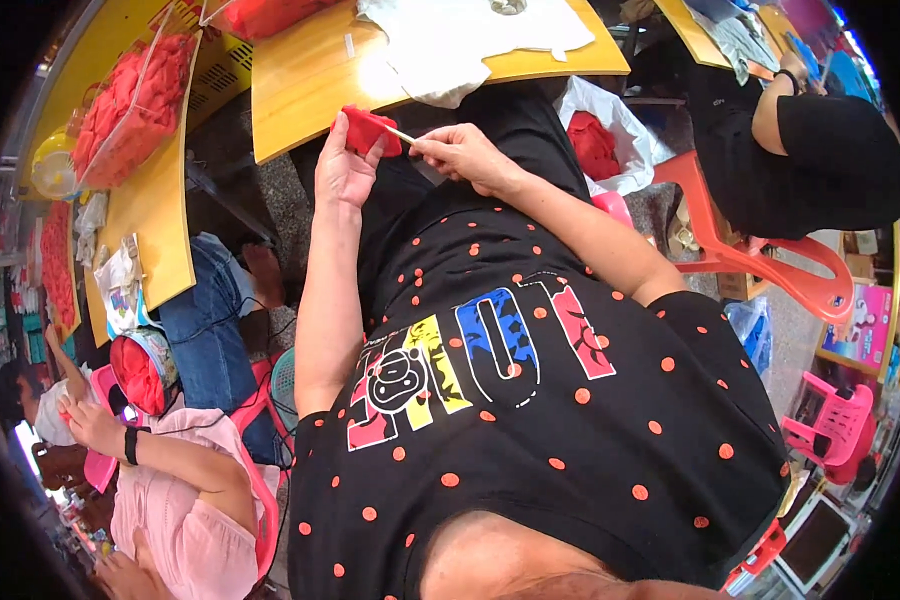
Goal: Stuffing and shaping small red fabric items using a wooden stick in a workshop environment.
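A small red cloth piece (pixel 370 130) is gripped between the thumb and fingers of my left hand (pixel 344 172), just off the near edge of the table and above my lap. My right hand (pixel 470 157) pinches a thin pale stick (pixel 400 135). The stick points left, and its tip meets the right side of the red piece. Whether the tip goes inside the cloth or only touches it, I cannot tell.
A yellow wooden table (pixel 305 95) bears a white cloth (pixel 450 45). At the far left stands a clear bin (pixel 182 85) of red pieces. A white plastic bag (pixel 638 160) holds more red cloth, beside a red-orange chair (pixel 695 190). Co-workers sit at left, in pink (pixel 175 500), and at right, in black (pixel 840 165).
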Available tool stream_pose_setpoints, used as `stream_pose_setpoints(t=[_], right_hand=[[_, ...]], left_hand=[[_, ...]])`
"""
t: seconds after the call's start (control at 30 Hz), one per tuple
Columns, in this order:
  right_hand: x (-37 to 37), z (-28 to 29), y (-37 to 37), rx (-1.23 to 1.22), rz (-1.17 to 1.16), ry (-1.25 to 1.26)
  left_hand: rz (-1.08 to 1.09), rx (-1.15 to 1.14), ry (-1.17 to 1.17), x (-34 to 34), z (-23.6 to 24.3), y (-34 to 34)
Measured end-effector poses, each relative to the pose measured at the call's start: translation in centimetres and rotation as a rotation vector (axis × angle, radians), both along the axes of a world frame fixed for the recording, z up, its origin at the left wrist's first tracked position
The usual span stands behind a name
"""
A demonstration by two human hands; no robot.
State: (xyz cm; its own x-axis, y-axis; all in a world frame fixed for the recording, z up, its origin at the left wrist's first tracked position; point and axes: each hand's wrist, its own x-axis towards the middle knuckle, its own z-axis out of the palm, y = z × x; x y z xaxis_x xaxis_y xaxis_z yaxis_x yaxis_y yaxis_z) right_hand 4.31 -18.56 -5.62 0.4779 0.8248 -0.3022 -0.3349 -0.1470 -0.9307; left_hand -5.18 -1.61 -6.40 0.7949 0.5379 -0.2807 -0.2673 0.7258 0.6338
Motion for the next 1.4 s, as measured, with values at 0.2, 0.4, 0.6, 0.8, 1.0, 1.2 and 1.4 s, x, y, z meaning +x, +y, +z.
stream_pose_setpoints(t=[0.2,0.4,0.6,0.8,1.0,1.2,1.4], right_hand=[[-0.8,-1.0,0.0,0.105,-0.022,0.091],[-0.7,-0.7,0.0,0.117,-0.014,0.098],[-0.7,-0.7,-0.1,0.133,0.006,0.092],[-0.2,-0.2,0.2,0.096,-0.008,-0.077],[-0.2,0.0,0.0,0.010,0.080,-0.047],[-0.4,0.2,0.0,0.005,0.059,-0.027],[-0.8,-0.3,0.0,0.107,-0.072,-0.082]], left_hand=[[0.056,-0.212,-0.127,0.1,0.0,0.0],[0.075,-0.162,-0.134,0.2,1.0,-1.2],[0.016,-0.066,-0.170,0.2,0.8,-2.0],[0.038,0.060,-0.126,0.4,1.3,-1.5],[0.071,-0.008,-0.105,0.1,0.4,-0.8],[0.122,-0.066,-0.087,0.2,-0.1,-0.4],[0.071,-0.002,-0.081,0.4,0.0,0.0]])
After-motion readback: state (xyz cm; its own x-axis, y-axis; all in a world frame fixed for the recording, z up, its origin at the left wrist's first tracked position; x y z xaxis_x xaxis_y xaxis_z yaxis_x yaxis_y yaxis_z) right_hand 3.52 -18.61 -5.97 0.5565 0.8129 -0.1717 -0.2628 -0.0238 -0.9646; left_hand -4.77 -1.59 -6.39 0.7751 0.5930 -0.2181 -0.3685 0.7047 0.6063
